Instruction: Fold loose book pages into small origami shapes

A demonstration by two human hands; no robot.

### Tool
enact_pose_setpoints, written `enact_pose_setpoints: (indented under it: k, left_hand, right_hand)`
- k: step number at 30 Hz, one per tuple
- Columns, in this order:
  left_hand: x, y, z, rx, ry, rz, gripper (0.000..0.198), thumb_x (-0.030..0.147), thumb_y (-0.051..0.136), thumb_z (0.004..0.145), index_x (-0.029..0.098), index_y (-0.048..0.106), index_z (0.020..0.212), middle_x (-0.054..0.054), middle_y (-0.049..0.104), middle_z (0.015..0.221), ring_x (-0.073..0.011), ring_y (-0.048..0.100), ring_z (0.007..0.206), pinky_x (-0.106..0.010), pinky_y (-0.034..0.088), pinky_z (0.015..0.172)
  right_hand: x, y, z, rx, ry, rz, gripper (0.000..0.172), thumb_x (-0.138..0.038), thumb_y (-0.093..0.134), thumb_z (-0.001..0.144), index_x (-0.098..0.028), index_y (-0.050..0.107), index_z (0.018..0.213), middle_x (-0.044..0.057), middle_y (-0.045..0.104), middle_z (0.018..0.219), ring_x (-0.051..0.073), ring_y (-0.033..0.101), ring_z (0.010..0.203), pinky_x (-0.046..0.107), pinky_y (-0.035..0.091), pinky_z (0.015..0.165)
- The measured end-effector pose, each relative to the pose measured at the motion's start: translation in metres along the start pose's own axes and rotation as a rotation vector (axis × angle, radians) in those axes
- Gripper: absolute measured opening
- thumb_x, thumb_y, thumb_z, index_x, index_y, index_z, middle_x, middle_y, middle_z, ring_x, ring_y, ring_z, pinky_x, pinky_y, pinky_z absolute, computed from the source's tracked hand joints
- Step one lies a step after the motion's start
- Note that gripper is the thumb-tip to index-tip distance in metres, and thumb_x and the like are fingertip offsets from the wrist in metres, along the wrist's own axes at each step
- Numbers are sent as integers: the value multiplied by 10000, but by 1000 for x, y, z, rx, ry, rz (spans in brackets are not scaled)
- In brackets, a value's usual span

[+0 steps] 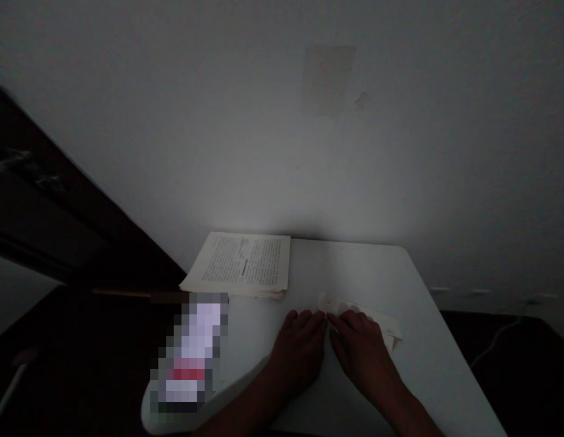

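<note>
Head view, low light. Clock positions are read from the point where the two hands come together, 12 being toward the wall (pixel 245 139).

Both hands are over the white bench (pixel 363 267), fingertips close to each other. Left hand (pixel 302 340): fingers bent, knuckles up, grip narrow; cannot tell whether anything is pinched in it. Right hand (pixel 359 337): fingers bent toward the left hand, grip likewise narrow, contents hidden; cannot tell.

A small pale piece (pixel 323 300) shows just beyond the fingertips, about 12 o'clock; its outline is faint and its material unclear. A pale slip (pixel 387 325) lies on the bench at 3 o'clock, partly covered by the right hand. Near its outer end is a small dark printed mark, too small to read.

At 10 o'clock, near the bench's far edge, lies a stack of printed pages (pixel 245 264). The top sheet bears blocks of text in two parts, with a short, darker blue-tinted line between them; wording not legible at this size.

Between 8 and 9 o'clock, a pixelated object (pixel 195 346) at the bench's side: light, with a red band toward its near end; any label is masked.

On the wall at 12 o'clock, a dull rectangular patch (pixel 328 80).
</note>
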State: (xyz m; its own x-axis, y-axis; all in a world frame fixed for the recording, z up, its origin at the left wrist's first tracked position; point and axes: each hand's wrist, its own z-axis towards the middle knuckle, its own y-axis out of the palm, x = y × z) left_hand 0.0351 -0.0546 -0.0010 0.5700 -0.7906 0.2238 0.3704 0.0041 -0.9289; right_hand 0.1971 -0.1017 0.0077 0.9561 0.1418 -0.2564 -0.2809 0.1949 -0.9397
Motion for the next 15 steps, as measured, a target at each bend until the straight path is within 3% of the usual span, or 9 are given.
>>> enact_pose_setpoints:
  k: [15]
  left_hand:
    - [4, -13, 0, -41, -102, -30, 434, 297, 501, 802, 296, 471, 1235, -47, 421, 1361, -291, 427, 1143, -492, 318, 920]
  right_hand:
    - [2, 1, -1, -4, -15, 11, 302, -224, 470, 852, -213, 562, 1139, 83, 587, 928, 231, 511, 865, 392, 389, 754]
